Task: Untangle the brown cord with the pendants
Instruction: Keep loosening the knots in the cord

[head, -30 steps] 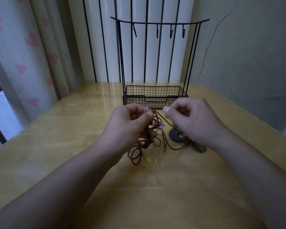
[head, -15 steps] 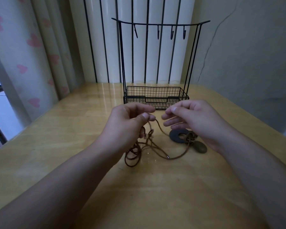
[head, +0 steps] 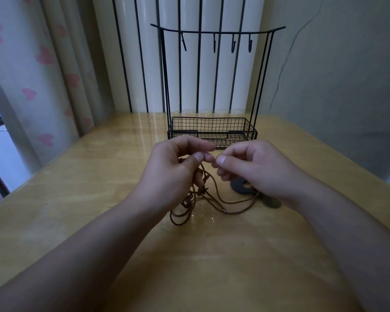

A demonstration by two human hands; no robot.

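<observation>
Home rm, heart-print curtain [head: 43, 70], wood table [head: 81, 188], wire rack [head: 212, 131]

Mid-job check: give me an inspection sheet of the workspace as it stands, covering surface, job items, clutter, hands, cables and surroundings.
Surface: glossy wooden table.
Job's things: brown cord is still tangled, looped on the table below the hands; dark ring pendant and oval pendant lie partly hidden under the right hand.
Clutter: black wire rack with a basket and hooks behind the hands; nothing seen inside the basket.
Grippers: left hand pinches the cord; right hand has thumb and finger pinched together, cord between them too fine to confirm.
Cables: nothing seen.
Surroundings: heart-print curtain left, cracked wall right.
</observation>
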